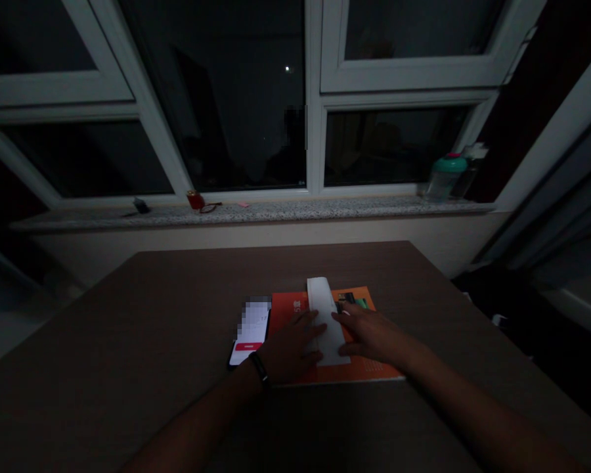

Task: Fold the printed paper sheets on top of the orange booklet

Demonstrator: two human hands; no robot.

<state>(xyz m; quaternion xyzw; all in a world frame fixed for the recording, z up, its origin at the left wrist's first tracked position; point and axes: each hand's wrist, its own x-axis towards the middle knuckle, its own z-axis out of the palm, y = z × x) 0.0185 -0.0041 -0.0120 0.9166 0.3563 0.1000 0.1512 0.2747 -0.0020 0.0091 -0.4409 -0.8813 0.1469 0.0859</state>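
Observation:
A folded strip of white paper (pixel 331 338) lies lengthwise on an orange and red booklet (pixel 357 369) on the brown table (pixel 187 295). My left hand (pixel 295 345) rests with spread fingers over the booklet's left part and the strip's left edge; a dark band circles that wrist. From the right, my right hand (pixel 367 332) touches the strip's right edge with its fingers apart. Left of the booklet is a phone (pixel 250 332) with a lit screen, part of it pixelated.
Behind the table runs a speckled stone windowsill (pixel 285 210). On it stand a small red object (pixel 195 200), a small dark object (pixel 140 205) and a clear bottle with a teal lid (pixel 443 177). Dark windows rise above; a curtain hangs at the right.

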